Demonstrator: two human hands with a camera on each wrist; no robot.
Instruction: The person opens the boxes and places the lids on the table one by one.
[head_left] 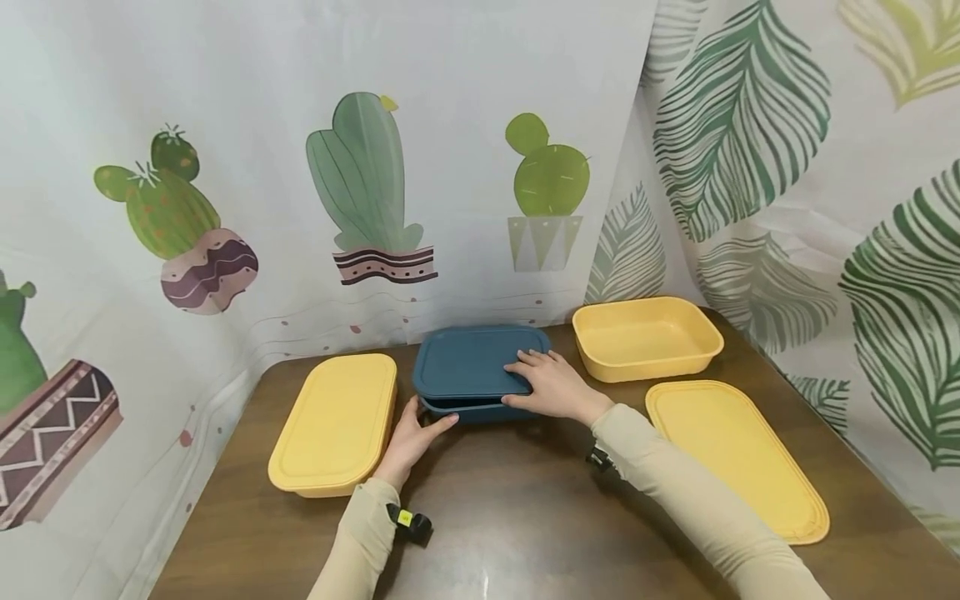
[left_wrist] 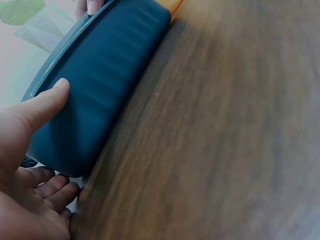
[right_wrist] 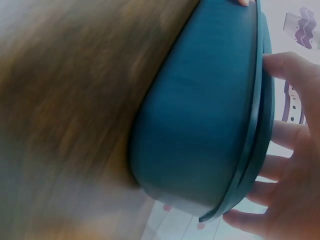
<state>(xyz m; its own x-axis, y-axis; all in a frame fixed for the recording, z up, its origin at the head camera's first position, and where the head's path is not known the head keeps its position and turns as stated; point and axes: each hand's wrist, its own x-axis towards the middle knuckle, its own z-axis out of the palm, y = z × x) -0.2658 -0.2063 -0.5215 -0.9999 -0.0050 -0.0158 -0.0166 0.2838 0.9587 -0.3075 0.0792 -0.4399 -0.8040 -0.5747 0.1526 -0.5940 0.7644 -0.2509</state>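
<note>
A blue box (head_left: 480, 413) is sitting on the desk (head_left: 495, 500), between the two hands. A blue lid (head_left: 472, 358) is lying on top of the blue box, but it is not fitting all the way down, and a dark gap is showing along the front. The left hand (head_left: 408, 442) is holding the front left corner of the blue box, with its thumb resting on the front wall. The right hand (head_left: 557, 387) is gripping the blue lid at the front right corner, thumb on the edge and fingers spreading over the top. Left of the blue box, a yellow box with its lid on (head_left: 333, 425) is standing. Right of the blue box, an open yellow box (head_left: 652, 368) is standing, and a loose yellow lid (head_left: 735, 458) is lying nearer the person. Behind the blue box, a white cloth (head_left: 465, 50) with cactus pictures is hanging.
</note>
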